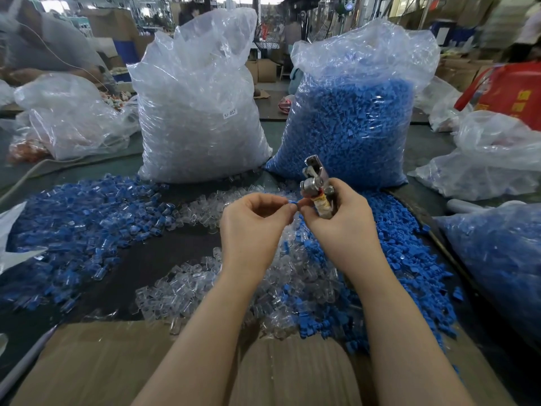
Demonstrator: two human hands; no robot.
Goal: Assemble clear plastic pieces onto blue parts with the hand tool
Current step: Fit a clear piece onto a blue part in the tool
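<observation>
Hands meet above the table [164,256]: the left hand [251,230] pinches a small blue part [293,203] between thumb and fingertips, touching the right hand [339,221], whose fingers are wrapped tight round the metal tool [317,186]. Clear pieces [187,288] lie heaped below, blue parts [409,259] at right.

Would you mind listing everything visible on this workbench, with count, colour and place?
bag of clear pieces: one, transparent, back centre-left.
bag of blue parts: one, blue, back centre-right.
assembled pile: many, blue with clear, left of table.
loose clear pieces: many, transparent, centre.
loose blue parts: many, blue, right.
side bag of blue parts: one, far right.
other plastic bags: several, whitish, both sides.
cardboard: brown, near edge.
hand tool: one, metal, in right hand.
left hand: pinching a small blue part.
right hand: gripping tool.
</observation>
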